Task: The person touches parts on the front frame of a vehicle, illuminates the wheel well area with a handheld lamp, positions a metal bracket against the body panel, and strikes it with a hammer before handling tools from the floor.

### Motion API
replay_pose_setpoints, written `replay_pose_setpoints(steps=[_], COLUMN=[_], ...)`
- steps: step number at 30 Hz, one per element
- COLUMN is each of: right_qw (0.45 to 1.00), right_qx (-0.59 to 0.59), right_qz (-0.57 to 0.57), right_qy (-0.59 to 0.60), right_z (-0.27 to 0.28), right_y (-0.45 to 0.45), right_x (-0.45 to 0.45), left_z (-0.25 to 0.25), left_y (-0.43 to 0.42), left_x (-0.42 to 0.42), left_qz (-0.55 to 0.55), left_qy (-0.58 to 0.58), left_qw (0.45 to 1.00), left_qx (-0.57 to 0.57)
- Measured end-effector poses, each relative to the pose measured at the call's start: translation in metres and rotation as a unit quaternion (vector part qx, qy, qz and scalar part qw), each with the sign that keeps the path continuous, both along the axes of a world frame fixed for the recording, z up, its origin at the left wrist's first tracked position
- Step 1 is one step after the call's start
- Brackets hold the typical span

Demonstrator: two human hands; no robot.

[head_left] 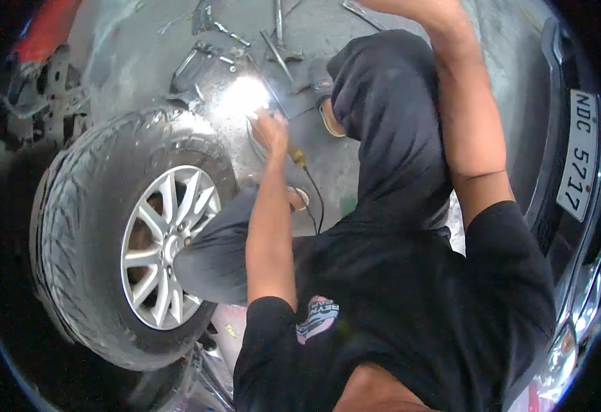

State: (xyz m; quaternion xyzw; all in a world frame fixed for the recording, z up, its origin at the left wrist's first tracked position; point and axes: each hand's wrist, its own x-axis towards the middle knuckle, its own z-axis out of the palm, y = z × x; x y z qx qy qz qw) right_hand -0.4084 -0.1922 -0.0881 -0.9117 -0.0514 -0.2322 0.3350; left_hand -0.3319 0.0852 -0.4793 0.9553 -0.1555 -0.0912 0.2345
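Note:
My left hand (pixel 270 130) is closed around what looks like a corded work lamp. Its yellow grip end (pixel 297 156) shows beside the hand, and a black cord (pixel 321 199) trails from it toward my lap. White glare (pixel 244 96) just beyond the fingers washes out the lamp's front and part of my fingertips. My right arm reaches up to the top edge, where my right hand (pixel 400 5) is cut off and its fingers are hidden. Below the right hand lies a metal bar (pixel 363 15) on the floor.
A wheel with a silver rim (pixel 171 247) stands at my left, against my knee. A hammer-like tool (pixel 279 27), a metal rod (pixel 276 55) and a dark metal bracket (pixel 189 69) lie on the concrete ahead. A dark car bumper (pixel 544 158) is close at my right.

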Motion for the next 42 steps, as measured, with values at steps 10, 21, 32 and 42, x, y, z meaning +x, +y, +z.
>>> replay_pose_setpoints(steps=[10, 21, 32, 42], right_qw=[0.858, 0.868, 0.842, 0.942], right_qx=[0.369, -0.084, -0.108, 0.197], right_qz=[-0.319, -0.322, -0.267, 0.032], right_qy=[0.159, 0.369, 0.456, 0.271], right_z=[-0.256, -0.42, -0.477, -0.339], right_y=[-0.076, -0.069, -0.098, 0.002], right_x=[-0.115, -0.127, -0.025, 0.087], left_z=[-0.122, -0.097, -0.023, 0.088], left_y=[0.059, 0.081, 0.042, -0.048], left_x=[-0.019, -0.04, -0.035, 0.038], left_qz=[-0.052, -0.083, 0.045, 0.189], left_qy=[0.104, 0.219, 0.459, 0.459], left_qw=[0.983, 0.957, 0.885, 0.705], left_qx=[0.145, 0.174, -0.06, -0.506])
